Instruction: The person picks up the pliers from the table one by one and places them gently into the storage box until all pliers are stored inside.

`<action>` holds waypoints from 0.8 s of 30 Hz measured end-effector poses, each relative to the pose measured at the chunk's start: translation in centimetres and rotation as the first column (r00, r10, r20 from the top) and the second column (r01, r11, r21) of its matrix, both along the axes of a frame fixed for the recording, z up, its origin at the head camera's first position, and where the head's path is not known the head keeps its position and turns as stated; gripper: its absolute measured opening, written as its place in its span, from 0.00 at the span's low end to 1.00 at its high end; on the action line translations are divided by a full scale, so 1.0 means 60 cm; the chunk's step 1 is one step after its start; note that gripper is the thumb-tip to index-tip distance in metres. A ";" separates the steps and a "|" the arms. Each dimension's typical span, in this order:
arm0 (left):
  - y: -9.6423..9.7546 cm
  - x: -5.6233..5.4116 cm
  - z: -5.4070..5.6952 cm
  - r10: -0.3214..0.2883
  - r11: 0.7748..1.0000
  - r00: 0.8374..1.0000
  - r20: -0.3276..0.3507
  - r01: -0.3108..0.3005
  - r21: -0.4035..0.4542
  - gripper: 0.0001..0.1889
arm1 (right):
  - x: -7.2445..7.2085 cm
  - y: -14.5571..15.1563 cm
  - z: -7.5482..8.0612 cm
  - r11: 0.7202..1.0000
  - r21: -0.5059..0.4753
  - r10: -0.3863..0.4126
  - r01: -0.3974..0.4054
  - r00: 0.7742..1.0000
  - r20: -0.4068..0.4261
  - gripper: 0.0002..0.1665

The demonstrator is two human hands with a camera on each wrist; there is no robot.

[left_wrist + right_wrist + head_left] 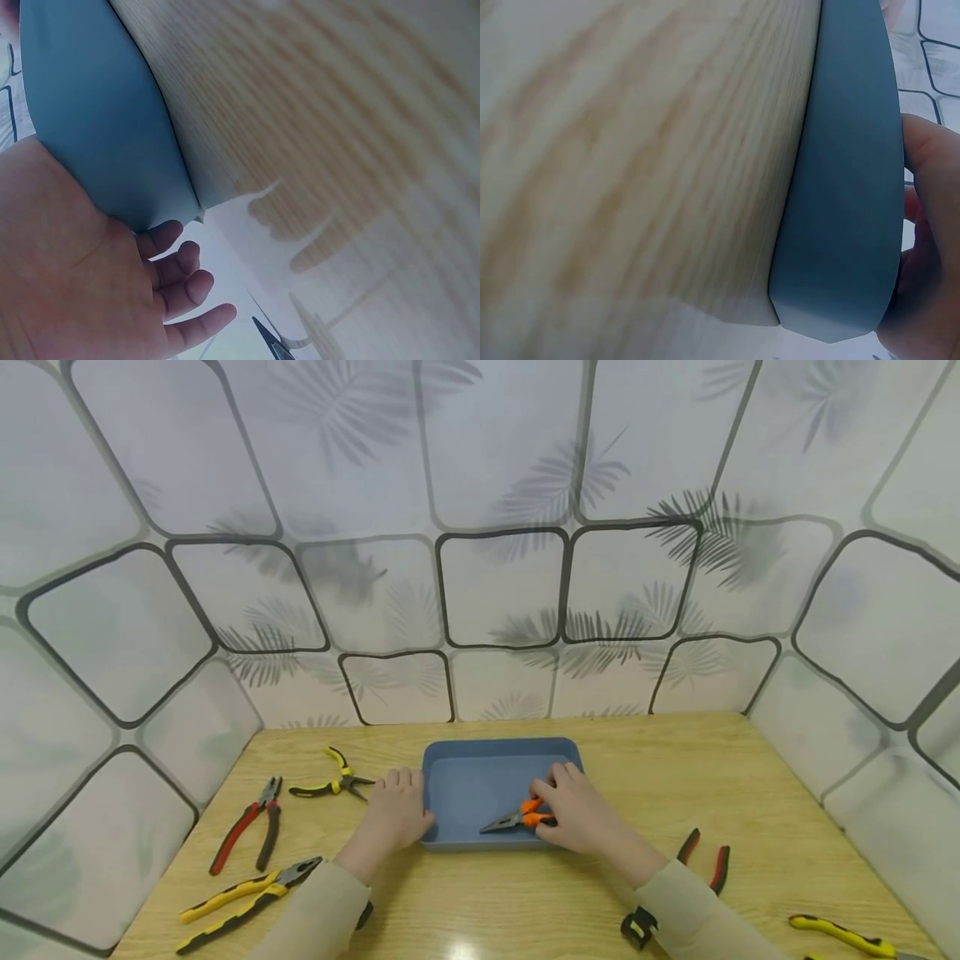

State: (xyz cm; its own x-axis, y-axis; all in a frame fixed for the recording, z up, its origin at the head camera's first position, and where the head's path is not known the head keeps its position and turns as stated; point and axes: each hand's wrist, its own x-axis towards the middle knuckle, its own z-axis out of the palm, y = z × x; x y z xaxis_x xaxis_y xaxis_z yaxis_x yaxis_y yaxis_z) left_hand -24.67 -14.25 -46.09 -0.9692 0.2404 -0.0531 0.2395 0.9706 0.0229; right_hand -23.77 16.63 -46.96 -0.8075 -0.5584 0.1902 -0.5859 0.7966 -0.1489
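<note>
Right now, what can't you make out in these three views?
- Right hand: head view shows it over the orange pliers in the blue tray, but its own back hides the grip.
- Right wrist view: the tray wall blocks the pliers entirely.
- Left hand: touches the tray's left wall; how firmly is unclear.
- Left wrist view: dark tool tip cut off by the bottom edge.

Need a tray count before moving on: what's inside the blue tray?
One pair of orange-handled pliers lies in the blue tray. The right hand covers the handle ends; anything beneath it is hidden.
</note>
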 end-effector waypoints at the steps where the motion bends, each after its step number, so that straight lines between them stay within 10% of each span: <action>1: 0.000 0.000 0.000 0.000 1.000 1.000 0.002 0.000 -0.001 0.31 | 0.001 0.000 0.000 1.000 -0.003 0.001 -0.001 1.000 0.001 0.18; 24: 0.003 0.001 -0.004 -0.011 0.999 0.999 -0.044 0.008 -0.054 0.32 | 0.008 -0.002 0.001 1.000 -0.022 -0.017 0.017 1.000 -0.005 0.19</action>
State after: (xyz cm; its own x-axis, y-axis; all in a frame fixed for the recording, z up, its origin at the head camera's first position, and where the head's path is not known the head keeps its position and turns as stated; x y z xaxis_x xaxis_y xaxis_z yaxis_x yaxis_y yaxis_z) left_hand -24.64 -14.04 -46.35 -0.9686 0.2475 -0.0233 0.2483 0.9679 -0.0398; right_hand -23.27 16.51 -46.90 -0.8159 -0.5401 0.2063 -0.5730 0.8031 -0.1637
